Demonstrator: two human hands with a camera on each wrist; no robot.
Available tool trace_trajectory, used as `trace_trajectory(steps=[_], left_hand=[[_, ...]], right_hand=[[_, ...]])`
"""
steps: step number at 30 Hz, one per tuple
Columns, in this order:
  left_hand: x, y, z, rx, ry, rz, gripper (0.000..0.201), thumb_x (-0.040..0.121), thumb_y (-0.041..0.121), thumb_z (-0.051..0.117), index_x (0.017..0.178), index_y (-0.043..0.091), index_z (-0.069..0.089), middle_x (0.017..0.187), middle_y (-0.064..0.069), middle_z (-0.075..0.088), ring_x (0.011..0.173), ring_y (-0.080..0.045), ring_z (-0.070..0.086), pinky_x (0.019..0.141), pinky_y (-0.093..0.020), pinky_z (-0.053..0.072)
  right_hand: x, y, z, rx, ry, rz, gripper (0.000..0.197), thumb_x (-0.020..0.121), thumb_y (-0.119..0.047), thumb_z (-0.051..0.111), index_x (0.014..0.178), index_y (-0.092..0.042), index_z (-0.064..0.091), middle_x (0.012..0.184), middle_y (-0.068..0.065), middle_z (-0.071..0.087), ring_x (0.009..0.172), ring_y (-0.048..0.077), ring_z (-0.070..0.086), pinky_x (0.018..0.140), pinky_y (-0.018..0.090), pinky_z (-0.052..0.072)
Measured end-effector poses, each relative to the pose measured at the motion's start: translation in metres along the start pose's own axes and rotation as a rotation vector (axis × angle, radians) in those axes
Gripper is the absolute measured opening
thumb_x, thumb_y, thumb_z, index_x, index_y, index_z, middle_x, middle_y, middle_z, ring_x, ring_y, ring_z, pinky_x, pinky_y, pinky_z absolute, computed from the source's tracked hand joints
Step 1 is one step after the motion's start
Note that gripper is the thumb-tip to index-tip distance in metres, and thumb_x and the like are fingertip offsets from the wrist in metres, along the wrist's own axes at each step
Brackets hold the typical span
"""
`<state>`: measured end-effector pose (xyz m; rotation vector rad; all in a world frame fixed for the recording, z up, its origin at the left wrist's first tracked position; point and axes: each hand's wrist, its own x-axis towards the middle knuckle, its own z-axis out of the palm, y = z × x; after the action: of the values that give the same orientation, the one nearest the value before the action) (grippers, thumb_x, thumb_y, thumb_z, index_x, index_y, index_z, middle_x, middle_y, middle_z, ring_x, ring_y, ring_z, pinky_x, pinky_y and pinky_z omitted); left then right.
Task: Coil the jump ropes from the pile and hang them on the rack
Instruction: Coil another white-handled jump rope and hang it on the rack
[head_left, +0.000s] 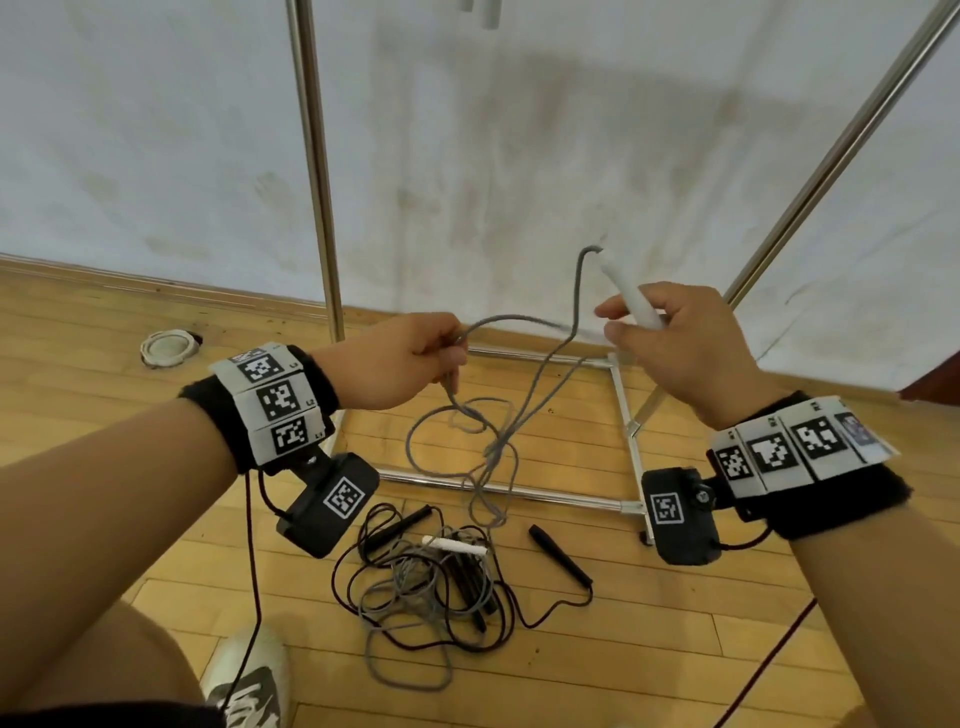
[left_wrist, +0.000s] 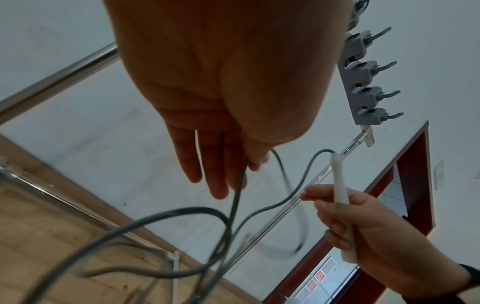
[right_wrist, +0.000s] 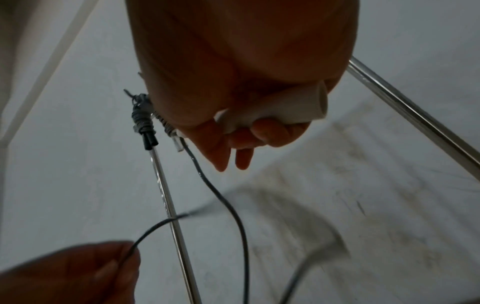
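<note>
Ropes first, nearest of all: the pile (head_left: 436, 587) lies tangled on the wooden floor (head_left: 649, 649) just ahead of the shoe (head_left: 249, 680), black and grey cords knotted together, a white handle (head_left: 457, 544) on top and a black handle (head_left: 560, 553) lying off to the right. Up from that mess climbs the grey rope (head_left: 498, 436), looping loosely over the rack's base frame (head_left: 571, 499). Now the hands, held level, a little apart. The left hand (head_left: 400, 364) pinches the grey cord between thumb and forefinger; its other fingers, from the left wrist camera, look fairly straight, though that picture is blurred. The right hand (head_left: 680, 343) is wrapped round the rope's other white handle (head_left: 626, 291), which points up and away with the cord curling out of its tip. Beyond them stand the rack's steel uprights (head_left: 317, 171) against the white wall (head_left: 519, 130), and hooks (left_wrist: 369, 72) show high up in the left wrist view. So the coiling looks to be only starting: one rope lifted, no neat loops yet. Next, I'd judge, the left hand must feed cord across to the right, loop by loop, while teasing the far end free of the tangle.
</note>
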<state>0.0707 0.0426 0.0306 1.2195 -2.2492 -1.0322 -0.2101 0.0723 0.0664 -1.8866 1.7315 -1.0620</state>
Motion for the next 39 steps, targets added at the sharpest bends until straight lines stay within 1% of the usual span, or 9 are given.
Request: trace_trajectory(steps=[3,7,10,14,21,26,29,34,39], left_hand=[[0.0,0.01,0.005,-0.02,0.043,0.002,0.024,0.105,0.027,0.041,0.097,0.023,0.064,0.077,0.002,0.07,0.082,-0.016,0.07,0.087,-0.05,0.055],[-0.002,0.031,0.011,-0.058,0.053,0.069,0.03,0.105,0.034,0.04,0.088,0.026,0.064,0.063,0.003,0.064,0.065,-0.023,0.066,0.069,-0.044,0.058],[-0.003,0.038,0.01,-0.061,0.097,0.13,0.032,0.104,0.032,0.043,0.086,0.018,0.064,0.052,0.008,0.056,0.048,-0.007,0.053,0.052,-0.02,0.046],[-0.008,0.033,0.003,-0.075,0.12,0.146,0.034,0.104,0.032,0.043,0.084,0.016,0.065,0.053,0.012,0.054,0.048,0.0,0.047,0.05,-0.011,0.04],[-0.015,0.006,0.011,0.146,-0.185,0.019,0.018,0.103,0.027,0.045,0.09,0.025,0.057,0.084,0.008,0.069,0.082,-0.012,0.064,0.078,-0.033,0.052],[-0.013,-0.01,0.014,0.271,-0.212,-0.082,0.024,0.105,0.029,0.042,0.095,0.022,0.064,0.087,0.011,0.07,0.073,0.006,0.058,0.065,-0.015,0.04],[-0.008,-0.008,0.009,0.282,-0.134,-0.067,0.028,0.105,0.032,0.041,0.098,0.025,0.066,0.076,0.006,0.064,0.062,0.004,0.055,0.057,-0.01,0.038],[0.001,0.008,0.011,0.277,-0.031,0.07,0.029,0.104,0.036,0.041,0.103,0.029,0.07,0.076,0.003,0.064,0.066,-0.002,0.057,0.059,-0.015,0.043],[0.011,0.02,0.017,0.137,0.118,0.187,0.027,0.101,0.04,0.048,0.079,0.037,0.064,0.065,-0.005,0.061,0.05,-0.013,0.05,0.048,-0.02,0.039]], right_hand=[[-0.008,-0.004,0.011,-0.068,-0.128,-0.084,0.019,0.086,-0.025,0.073,0.102,-0.035,0.07,0.11,-0.009,0.063,0.099,0.009,0.059,0.078,0.023,0.045],[-0.018,-0.018,0.034,0.014,-0.224,-0.088,0.023,0.091,-0.032,0.068,0.114,-0.029,0.069,0.104,-0.009,0.064,0.09,0.007,0.061,0.077,0.027,0.048],[-0.023,-0.027,0.043,0.053,-0.251,-0.095,0.015,0.094,-0.03,0.064,0.102,-0.019,0.071,0.071,-0.008,0.059,0.057,0.001,0.049,0.059,0.025,0.039],[-0.024,-0.035,0.04,0.099,-0.287,-0.127,0.014,0.095,-0.027,0.062,0.088,-0.016,0.066,0.069,-0.006,0.066,0.054,0.001,0.05,0.057,0.019,0.04],[-0.009,-0.046,0.024,0.077,0.059,-0.169,0.022,0.097,-0.029,0.059,0.081,-0.014,0.064,0.068,-0.001,0.062,0.058,0.012,0.052,0.056,0.023,0.043],[0.004,-0.032,0.004,0.145,0.253,-0.131,0.018,0.093,-0.03,0.062,0.082,-0.017,0.065,0.064,-0.011,0.063,0.053,0.0,0.05,0.054,0.017,0.04],[0.002,-0.014,0.006,0.019,0.259,-0.092,0.007,0.089,-0.022,0.067,0.095,-0.025,0.066,0.094,-0.001,0.064,0.076,0.007,0.056,0.07,0.026,0.047],[-0.011,-0.009,0.027,0.064,0.014,-0.092,0.023,0.085,-0.023,0.075,0.104,-0.035,0.068,0.108,-0.01,0.059,0.075,-0.003,0.059,0.058,0.01,0.044],[-0.021,-0.013,0.05,0.08,-0.234,-0.108,0.01,0.089,-0.033,0.07,0.083,-0.041,0.068,0.069,-0.013,0.066,0.055,-0.002,0.054,0.053,0.01,0.037]])
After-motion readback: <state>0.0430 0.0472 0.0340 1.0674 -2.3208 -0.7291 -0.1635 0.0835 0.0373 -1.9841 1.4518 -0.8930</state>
